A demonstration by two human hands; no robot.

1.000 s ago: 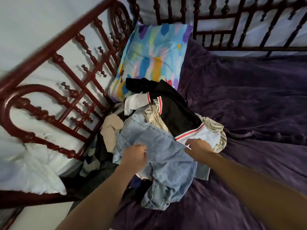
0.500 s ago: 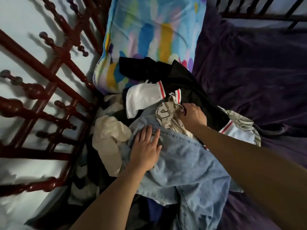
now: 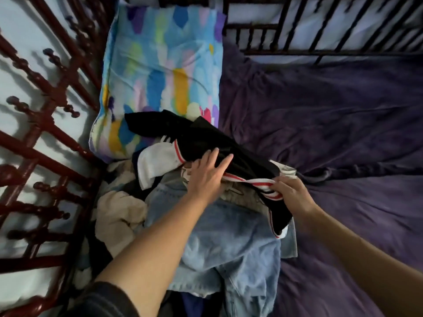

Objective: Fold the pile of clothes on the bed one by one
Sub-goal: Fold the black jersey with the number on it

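Head view: right hand (image 3: pixel 290 193) grips black shirt (image 3: pixel 206 138), left hand (image 3: pixel 207 177) touches it

A bed (image 3: pixel 332 115) under a dark purple plush cover, rumpled into soft folds, fills the right of the view. It is hemmed on the left by a glossy dark red rail of turned wooden spindles (image 3: pixel 45 117) and along the far end by a darker, blurred rail of upright bars (image 3: pixel 320 35). A pillow in a pastel print of blue, yellow, pink and purple strokes (image 3: pixel 160 65) lies in the corner where the rails meet, and dim, cool light throws the spindles' shadows onto the pale surface (image 3: pixel 20 65) behind them.
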